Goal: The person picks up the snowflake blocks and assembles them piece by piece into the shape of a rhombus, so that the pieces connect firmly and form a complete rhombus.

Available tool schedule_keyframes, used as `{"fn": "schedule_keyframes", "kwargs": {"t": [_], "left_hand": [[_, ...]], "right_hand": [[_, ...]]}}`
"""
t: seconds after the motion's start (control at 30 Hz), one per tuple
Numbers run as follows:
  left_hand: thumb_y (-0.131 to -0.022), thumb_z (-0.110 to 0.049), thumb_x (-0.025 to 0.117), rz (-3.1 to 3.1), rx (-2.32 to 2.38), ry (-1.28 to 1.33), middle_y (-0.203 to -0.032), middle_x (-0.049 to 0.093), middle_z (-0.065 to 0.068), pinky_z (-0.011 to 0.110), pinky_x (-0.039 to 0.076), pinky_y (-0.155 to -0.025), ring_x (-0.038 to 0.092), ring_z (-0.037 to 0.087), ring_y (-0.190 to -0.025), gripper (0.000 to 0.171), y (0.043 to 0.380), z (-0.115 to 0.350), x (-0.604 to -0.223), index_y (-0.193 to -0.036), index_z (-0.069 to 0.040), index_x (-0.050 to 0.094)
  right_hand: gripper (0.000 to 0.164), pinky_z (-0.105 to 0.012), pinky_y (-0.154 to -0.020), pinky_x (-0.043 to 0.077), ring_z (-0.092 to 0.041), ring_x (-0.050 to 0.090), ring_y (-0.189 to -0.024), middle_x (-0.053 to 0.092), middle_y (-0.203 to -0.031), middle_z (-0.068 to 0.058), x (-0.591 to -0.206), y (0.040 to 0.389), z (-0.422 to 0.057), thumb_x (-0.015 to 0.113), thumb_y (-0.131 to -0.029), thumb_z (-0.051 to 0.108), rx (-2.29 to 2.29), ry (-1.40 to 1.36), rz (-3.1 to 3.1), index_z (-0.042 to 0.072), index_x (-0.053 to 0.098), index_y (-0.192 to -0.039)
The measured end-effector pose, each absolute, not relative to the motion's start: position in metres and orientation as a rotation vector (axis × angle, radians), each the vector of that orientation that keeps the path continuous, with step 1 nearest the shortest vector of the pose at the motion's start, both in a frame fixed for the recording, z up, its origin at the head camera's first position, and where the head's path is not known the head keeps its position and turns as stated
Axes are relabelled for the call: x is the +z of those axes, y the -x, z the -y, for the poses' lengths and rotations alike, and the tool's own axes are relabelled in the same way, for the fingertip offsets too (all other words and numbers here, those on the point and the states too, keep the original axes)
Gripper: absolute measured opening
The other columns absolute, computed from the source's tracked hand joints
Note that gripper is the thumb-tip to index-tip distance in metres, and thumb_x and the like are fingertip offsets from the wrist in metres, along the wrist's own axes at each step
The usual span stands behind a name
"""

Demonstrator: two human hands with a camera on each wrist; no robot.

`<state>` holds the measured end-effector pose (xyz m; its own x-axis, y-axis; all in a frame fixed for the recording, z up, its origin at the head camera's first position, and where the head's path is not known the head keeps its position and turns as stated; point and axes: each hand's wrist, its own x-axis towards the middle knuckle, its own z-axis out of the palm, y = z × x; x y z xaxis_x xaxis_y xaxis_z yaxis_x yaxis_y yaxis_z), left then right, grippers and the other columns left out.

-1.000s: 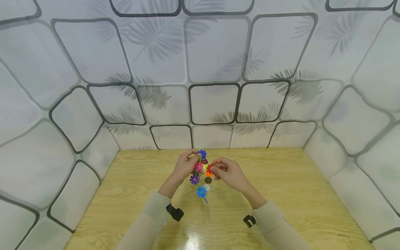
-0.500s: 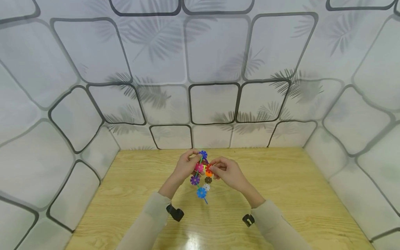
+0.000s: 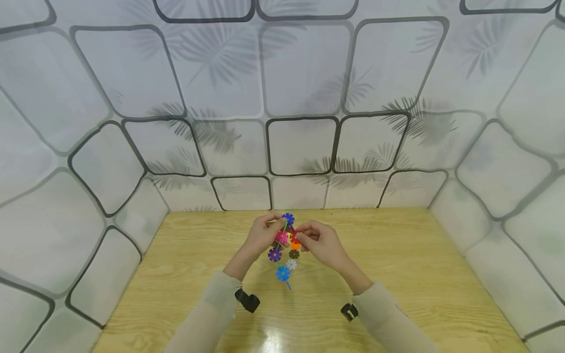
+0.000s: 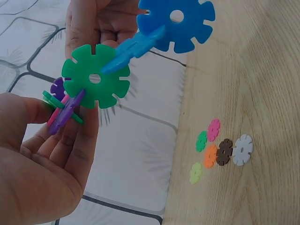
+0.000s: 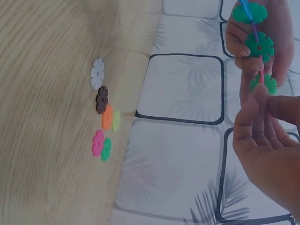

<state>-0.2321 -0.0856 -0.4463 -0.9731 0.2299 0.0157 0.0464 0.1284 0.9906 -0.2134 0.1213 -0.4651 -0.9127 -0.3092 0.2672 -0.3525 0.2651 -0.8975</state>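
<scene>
My left hand (image 3: 261,236) grips a chain of slotted flower-shaped plastic discs (image 3: 274,255) above the table. Its lower end is a light blue disc (image 3: 283,273), which appears large in the left wrist view, joined edge-on through another blue piece to a green disc (image 4: 95,86). Purple, pink and more green pieces follow near the left thumb and fingers; a dark blue disc (image 3: 288,218) tops the chain. My right hand (image 3: 324,243) pinches a red disc (image 3: 294,239) beside the chain's upper part. In the right wrist view, its fingertips meet close under a green disc (image 5: 265,84) and largely hide the red one.
Loose discs lie on the wooden table (image 3: 198,294) beyond the chain: white (image 4: 243,150), brown (image 4: 224,152), orange (image 4: 210,156), yellow (image 4: 195,173), pink (image 4: 213,130) and green (image 4: 201,141). A patterned cloth wall (image 3: 304,147) rises behind and at both sides.
The chain's light blue lower end has swung slightly down and left, and its dark blue top has shifted a little right. The red disc has come slightly left, closer to the chain.
</scene>
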Motion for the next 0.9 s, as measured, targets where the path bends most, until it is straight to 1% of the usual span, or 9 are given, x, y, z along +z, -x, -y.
{"fn": "schedule_keyframes", "kwargs": {"t": [0.17, 0.23, 0.33, 0.47, 0.6, 0.7, 0.77, 0.83, 0.9], "left_hand": [[-0.109, -0.022, 0.058, -2.286, 1.96, -0.327, -0.075, 0.077, 0.01, 0.034, 0.064, -0.055, 0.076, 0.033, -0.064, 0.024, 0.23, 0.084, -0.446, -0.122, -0.004, 0.069], [-0.109, -0.021, 0.058, -2.292, 1.97, -0.33, -0.073, 0.077, 0.01, 0.032, 0.063, -0.054, 0.076, 0.035, -0.064, 0.023, 0.23, 0.083, -0.447, -0.12, -0.004, 0.069], [-0.109, -0.019, 0.059, -2.288, 2.013, -0.319, -0.072, 0.076, 0.011, 0.028, 0.06, -0.051, 0.074, 0.027, -0.058, 0.022, 0.23, 0.08, -0.449, -0.118, -0.001, 0.069], [-0.108, -0.018, 0.06, -2.224, 2.123, -0.267, -0.067, 0.075, 0.007, 0.025, 0.057, -0.048, 0.068, 0.013, -0.049, 0.024, 0.229, 0.074, -0.448, -0.115, 0.002, 0.068], [-0.108, -0.019, 0.06, -2.16, 2.191, -0.251, -0.065, 0.073, 0.003, 0.026, 0.058, -0.049, 0.07, 0.014, -0.051, 0.025, 0.227, 0.071, -0.446, -0.115, 0.003, 0.068], [-0.109, -0.02, 0.06, -2.158, 2.186, -0.271, -0.068, 0.075, 0.005, 0.031, 0.062, -0.052, 0.072, 0.017, -0.054, 0.025, 0.227, 0.071, -0.447, -0.115, 0.003, 0.068], [-0.109, -0.02, 0.059, -2.164, 2.166, -0.27, -0.071, 0.076, 0.007, 0.039, 0.066, -0.058, 0.075, 0.022, -0.058, 0.024, 0.228, 0.073, -0.447, -0.116, 0.001, 0.067], [-0.11, -0.021, 0.058, -2.162, 2.142, -0.254, -0.075, 0.077, 0.007, 0.046, 0.067, -0.063, 0.078, 0.029, -0.065, 0.023, 0.228, 0.076, -0.448, -0.118, -0.001, 0.068], [-0.11, -0.021, 0.056, -2.148, 2.12, -0.232, -0.079, 0.076, 0.005, 0.049, 0.067, -0.068, 0.079, 0.035, -0.072, 0.023, 0.229, 0.078, -0.449, -0.119, -0.003, 0.067]], "right_hand": [[0.014, -0.024, -0.062, 0.059, -0.009, 0.067, -0.067, 0.074, -0.092, -0.022, -0.465, 0.21, -0.12, 0.066, -0.105, 0.009, 1.771, -0.618, 2.409, -0.001, 0.072, -0.113], [0.013, -0.025, -0.059, 0.058, -0.008, 0.065, -0.065, 0.074, -0.089, -0.022, -0.465, 0.209, -0.119, 0.066, -0.104, 0.007, 1.773, -0.599, 2.377, -0.001, 0.073, -0.11], [0.011, -0.023, -0.055, 0.055, -0.01, 0.064, -0.063, 0.072, -0.086, -0.023, -0.466, 0.209, -0.117, 0.066, -0.104, 0.006, 1.785, -0.563, 2.316, -0.003, 0.073, -0.107], [0.011, -0.019, -0.052, 0.05, -0.009, 0.062, -0.062, 0.071, -0.083, -0.023, -0.467, 0.207, -0.112, 0.068, -0.103, 0.005, 1.794, -0.485, 2.244, -0.002, 0.075, -0.106], [0.01, -0.018, -0.049, 0.047, -0.007, 0.062, -0.062, 0.071, -0.083, -0.025, -0.464, 0.204, -0.107, 0.068, -0.102, 0.005, 1.783, -0.42, 2.199, 0.0, 0.077, -0.106], [0.01, -0.017, -0.049, 0.047, -0.006, 0.062, -0.062, 0.071, -0.083, -0.025, -0.462, 0.203, -0.105, 0.068, -0.102, 0.005, 1.777, -0.393, 2.197, 0.001, 0.077, -0.106], [0.01, -0.018, -0.05, 0.049, -0.008, 0.063, -0.063, 0.071, -0.083, -0.024, -0.461, 0.202, -0.105, 0.068, -0.102, 0.004, 1.781, -0.393, 2.207, 0.0, 0.076, -0.106], [0.01, -0.019, -0.051, 0.05, -0.015, 0.065, -0.063, 0.072, -0.084, -0.023, -0.46, 0.203, -0.105, 0.068, -0.102, 0.004, 1.779, -0.405, 2.227, -0.001, 0.076, -0.107], [0.011, -0.019, -0.052, 0.051, -0.023, 0.066, -0.064, 0.072, -0.084, -0.023, -0.459, 0.204, -0.106, 0.068, -0.103, 0.005, 1.772, -0.42, 2.252, -0.001, 0.075, -0.108]]}}
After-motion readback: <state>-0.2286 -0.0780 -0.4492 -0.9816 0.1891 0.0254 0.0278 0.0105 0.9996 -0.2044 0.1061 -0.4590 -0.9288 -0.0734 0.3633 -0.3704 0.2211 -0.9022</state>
